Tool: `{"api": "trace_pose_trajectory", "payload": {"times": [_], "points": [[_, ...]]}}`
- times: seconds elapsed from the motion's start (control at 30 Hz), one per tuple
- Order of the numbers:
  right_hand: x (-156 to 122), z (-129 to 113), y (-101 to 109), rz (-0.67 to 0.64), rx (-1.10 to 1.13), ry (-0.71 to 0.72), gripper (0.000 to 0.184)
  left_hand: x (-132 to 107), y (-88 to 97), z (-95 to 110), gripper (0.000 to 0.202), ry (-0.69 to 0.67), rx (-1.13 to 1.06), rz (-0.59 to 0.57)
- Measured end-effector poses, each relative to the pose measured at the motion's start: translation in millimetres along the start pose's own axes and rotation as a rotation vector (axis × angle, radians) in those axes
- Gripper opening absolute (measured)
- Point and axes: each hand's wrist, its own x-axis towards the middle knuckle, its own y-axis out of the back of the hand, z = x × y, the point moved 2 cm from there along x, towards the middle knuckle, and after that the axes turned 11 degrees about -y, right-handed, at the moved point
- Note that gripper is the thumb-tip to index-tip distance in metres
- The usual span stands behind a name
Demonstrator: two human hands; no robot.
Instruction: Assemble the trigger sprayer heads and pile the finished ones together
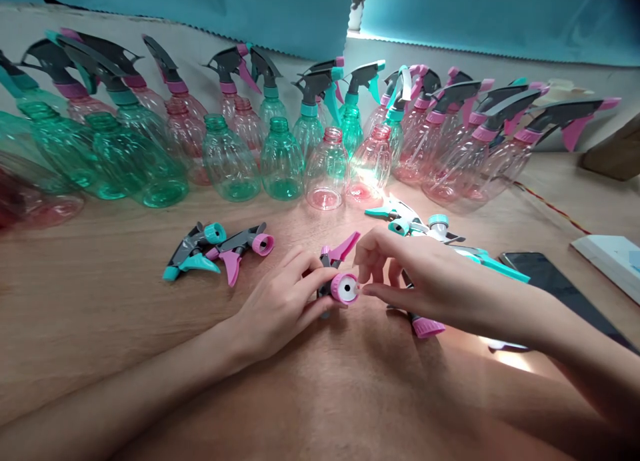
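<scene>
My left hand (280, 301) is closed around a grey spray trigger head with a pink lever and pink screw collar (345, 288). The collar faces me, and a white disc with a dark centre hole shows inside it. At the collar's right edge, my right hand (400, 267) has curled fingers, thumb and fingertip close together; whatever is pinched there is too small to make out. Left of my hands lie a teal-and-grey trigger head (193, 251) and a pink-and-grey trigger head (243, 249). Several more, including a white-and-teal trigger head (400, 214), lie partly hidden around my right hand.
Behind my hands stand rows of clear green and pink bottles, such as an open green bottle (283, 161) and an open pink bottle (327, 174). Many at the back carry trigger heads. A dark phone (555, 287) and a white box (610, 264) lie on the right.
</scene>
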Motion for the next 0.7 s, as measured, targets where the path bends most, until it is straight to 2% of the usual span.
{"api": "trace_pose_trajectory", "payload": {"times": [0.13,0.43,0.7], "points": [[2.5,1.7,-4.6,-0.025,0.021,-0.001,0.019,-0.1,-0.4,-0.2,0.017,-0.004,-0.005,0.009],[0.2,1.5,-12.9,0.064,-0.068,0.093,0.034,-3.4,-2.7,-3.5,0.018,0.004,-0.015,0.002],[-2.9,-1.2,-15.7,0.090,-0.077,0.158,0.044,-2.4,-1.5,-1.4,0.017,-0.011,-0.020,0.013]]}}
